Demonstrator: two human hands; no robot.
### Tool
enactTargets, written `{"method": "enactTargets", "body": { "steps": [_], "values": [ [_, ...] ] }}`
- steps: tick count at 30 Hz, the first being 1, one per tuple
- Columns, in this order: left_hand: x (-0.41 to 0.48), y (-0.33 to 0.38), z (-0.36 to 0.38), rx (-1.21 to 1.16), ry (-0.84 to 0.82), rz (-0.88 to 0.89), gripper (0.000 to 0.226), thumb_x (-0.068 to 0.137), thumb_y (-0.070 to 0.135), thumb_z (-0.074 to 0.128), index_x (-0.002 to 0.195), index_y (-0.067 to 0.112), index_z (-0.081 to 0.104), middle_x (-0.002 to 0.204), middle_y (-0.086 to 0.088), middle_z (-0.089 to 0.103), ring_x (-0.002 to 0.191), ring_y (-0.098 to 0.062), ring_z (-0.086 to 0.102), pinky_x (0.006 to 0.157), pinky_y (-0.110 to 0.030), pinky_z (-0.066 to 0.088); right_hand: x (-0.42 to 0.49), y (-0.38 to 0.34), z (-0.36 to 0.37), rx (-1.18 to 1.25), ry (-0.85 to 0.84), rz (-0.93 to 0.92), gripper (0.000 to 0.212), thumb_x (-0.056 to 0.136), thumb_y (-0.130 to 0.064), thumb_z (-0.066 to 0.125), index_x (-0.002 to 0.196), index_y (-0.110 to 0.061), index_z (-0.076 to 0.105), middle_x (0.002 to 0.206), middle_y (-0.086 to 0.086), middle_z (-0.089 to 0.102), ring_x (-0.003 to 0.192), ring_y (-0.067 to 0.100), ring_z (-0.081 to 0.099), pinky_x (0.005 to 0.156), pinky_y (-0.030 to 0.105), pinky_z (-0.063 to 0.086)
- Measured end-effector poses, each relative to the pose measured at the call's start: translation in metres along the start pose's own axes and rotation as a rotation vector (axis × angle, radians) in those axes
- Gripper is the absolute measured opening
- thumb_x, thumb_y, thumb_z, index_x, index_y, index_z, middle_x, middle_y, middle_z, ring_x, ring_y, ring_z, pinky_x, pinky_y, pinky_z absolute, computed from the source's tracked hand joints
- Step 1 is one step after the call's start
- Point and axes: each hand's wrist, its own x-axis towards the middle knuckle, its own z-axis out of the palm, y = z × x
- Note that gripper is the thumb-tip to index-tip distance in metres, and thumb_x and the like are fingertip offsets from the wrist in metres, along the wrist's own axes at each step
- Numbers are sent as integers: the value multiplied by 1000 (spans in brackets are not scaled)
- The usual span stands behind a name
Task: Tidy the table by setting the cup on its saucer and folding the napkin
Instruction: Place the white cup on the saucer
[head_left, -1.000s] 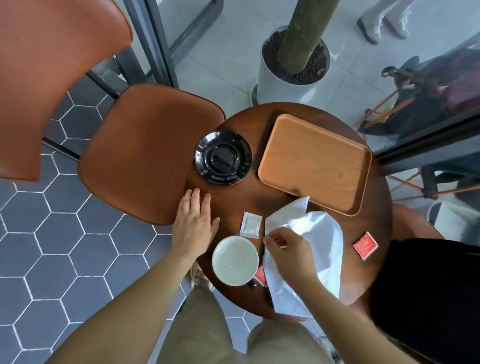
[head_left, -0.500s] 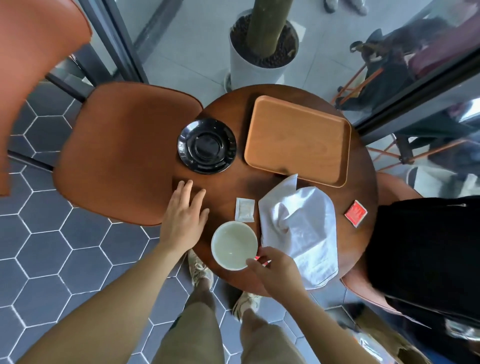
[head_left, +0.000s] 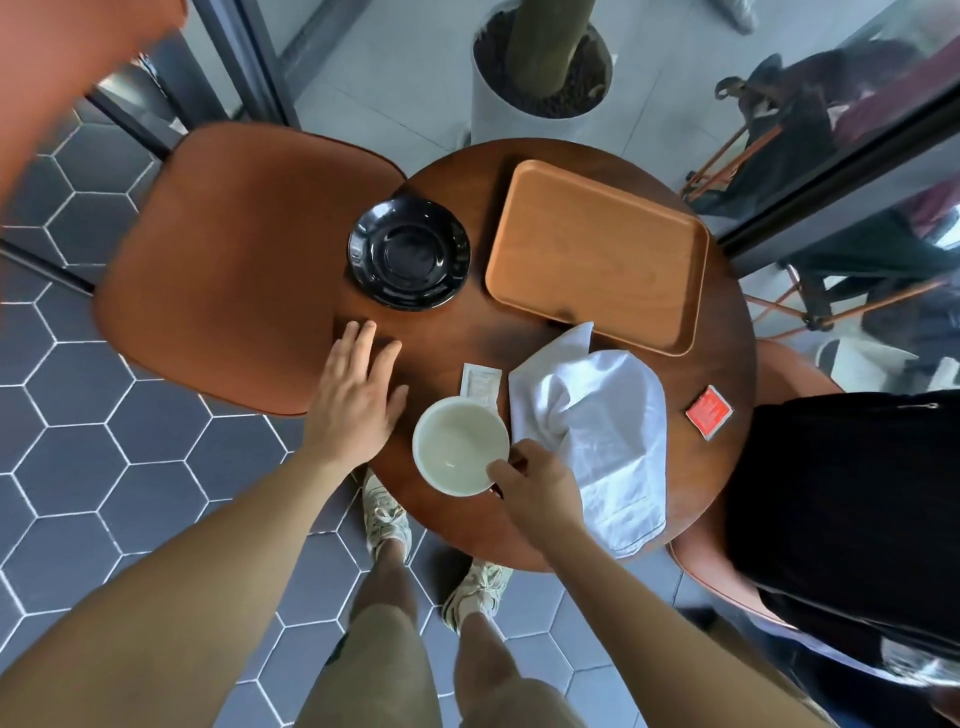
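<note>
A white cup (head_left: 460, 444) stands near the front edge of the round wooden table (head_left: 545, 530). My right hand (head_left: 537, 480) pinches the cup at its right rim, where the handle is hidden under my fingers. The black saucer (head_left: 409, 253) lies empty at the table's far left. A crumpled white napkin (head_left: 602, 426) lies unfolded to the right of the cup. My left hand (head_left: 356, 397) rests flat on the table's left edge, fingers spread, holding nothing.
A wooden tray (head_left: 597, 254) sits at the far right of the table. A white sachet (head_left: 480, 382) lies behind the cup, a red sachet (head_left: 708, 412) near the right edge. An orange chair (head_left: 223, 270) stands left, a planter (head_left: 540, 78) beyond.
My right hand let go of the napkin and moved left and down to the cup's right rim. The napkin settled in a crumpled heap. My left hand stayed flat on the table.
</note>
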Motion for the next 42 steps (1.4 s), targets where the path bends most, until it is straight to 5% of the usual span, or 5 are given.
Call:
{"method": "enactTargets", "body": {
  "steps": [7,13,28,37,42],
  "values": [
    [8,15,10,27,93,-123,48,95,30,60,134,3,54,148,-27,43,144,-47,34,118,-59,29,6,-10,-16,166,82,11,17,80,-28,60,69,-17,53,68,0,62,72,23,59,65,37,47],
    [9,29,23,109,112,-202,60,101,44,45,150,9,41,158,-27,33,151,-44,23,125,-55,15,28,-48,-34,296,189,-61,24,81,-23,61,64,-17,45,60,-4,52,64,20,50,59,36,42],
    [10,25,36,140,178,-221,63,99,48,42,151,13,41,162,-22,31,153,-39,21,125,-56,14,108,-179,-20,489,155,47,15,84,-25,58,93,-14,64,80,4,66,75,25,67,54,32,59],
    [9,24,41,137,201,-220,63,98,47,43,152,13,41,162,-22,30,153,-39,19,124,-57,16,120,-186,7,511,177,118,34,87,-29,54,118,-14,60,91,4,64,77,23,62,64,34,60],
    [9,23,43,134,179,-217,64,99,47,39,153,14,38,163,-21,28,154,-38,17,125,-57,14,121,-190,13,567,184,132,29,87,-31,57,111,-16,60,88,3,65,79,26,67,71,41,63]
  ]
}}
